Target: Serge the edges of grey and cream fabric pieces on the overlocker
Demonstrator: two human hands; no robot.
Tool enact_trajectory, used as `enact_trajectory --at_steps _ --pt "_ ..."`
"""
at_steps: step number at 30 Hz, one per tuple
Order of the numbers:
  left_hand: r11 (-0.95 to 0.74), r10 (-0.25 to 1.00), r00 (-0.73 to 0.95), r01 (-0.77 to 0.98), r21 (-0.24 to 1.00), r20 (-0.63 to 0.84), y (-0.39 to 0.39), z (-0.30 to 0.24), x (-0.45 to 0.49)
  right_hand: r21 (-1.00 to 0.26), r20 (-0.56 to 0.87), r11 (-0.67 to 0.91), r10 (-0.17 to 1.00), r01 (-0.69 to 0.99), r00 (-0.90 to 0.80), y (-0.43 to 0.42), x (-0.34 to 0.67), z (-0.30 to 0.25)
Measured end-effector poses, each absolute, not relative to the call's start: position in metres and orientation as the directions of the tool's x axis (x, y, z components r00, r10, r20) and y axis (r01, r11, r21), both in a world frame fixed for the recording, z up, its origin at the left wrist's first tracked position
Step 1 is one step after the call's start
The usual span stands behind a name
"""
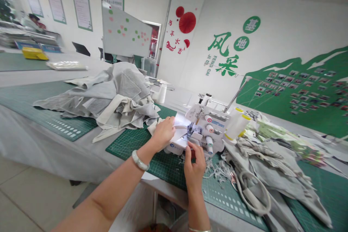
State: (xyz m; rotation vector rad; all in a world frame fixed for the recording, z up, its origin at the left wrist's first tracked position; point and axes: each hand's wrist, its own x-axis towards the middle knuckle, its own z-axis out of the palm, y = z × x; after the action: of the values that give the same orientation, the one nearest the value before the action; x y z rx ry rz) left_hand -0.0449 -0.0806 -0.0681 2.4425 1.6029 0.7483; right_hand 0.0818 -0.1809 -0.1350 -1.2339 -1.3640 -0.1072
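A white overlock sewing machine (199, 119) stands on the table with its lamp lit over the needle area. My left hand (164, 133) is at the left of its bed, fingers closed on a pale piece of fabric (152, 127) that reaches toward the presser foot. At the machine's front edge is my right hand (195, 163), thumb and index finger bent close together by the plate below the foot. What lies between those fingertips is too small to make out. Thread scraps (217, 170) lie in a tangle right of my right hand.
A heap of grey cloth pieces (127, 83) covers the table at left, beside a white thread cone (162, 94). More grey fabric (274, 166), scissors (233, 181) and yellow-rimmed thread cones (237, 125) are at right. Green cutting mats (119, 145) lie underneath. A person (32, 23) sits far left.
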Motion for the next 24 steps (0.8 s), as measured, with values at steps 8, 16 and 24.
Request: enact_trajectory --at_steps 8,16,24 --pt "-0.442 0.880 0.270 0.767 0.466 0.391 -0.080 -0.076 -0.045 -0.591 0.744 0.417 0.613 0.690 0.267 -0.182 0.085 -0.147" --pt "-0.447 0.888 0.298 0.732 0.514 0.350 -0.087 -0.078 -0.047 -0.622 0.710 0.390 0.646 0.679 0.280 -0.183 0.084 -0.147" --pt "-0.383 0.917 0.191 0.666 0.641 0.349 -0.089 -0.083 -0.042 -0.610 0.717 0.389 0.643 0.691 0.271 -0.182 0.086 -0.149"
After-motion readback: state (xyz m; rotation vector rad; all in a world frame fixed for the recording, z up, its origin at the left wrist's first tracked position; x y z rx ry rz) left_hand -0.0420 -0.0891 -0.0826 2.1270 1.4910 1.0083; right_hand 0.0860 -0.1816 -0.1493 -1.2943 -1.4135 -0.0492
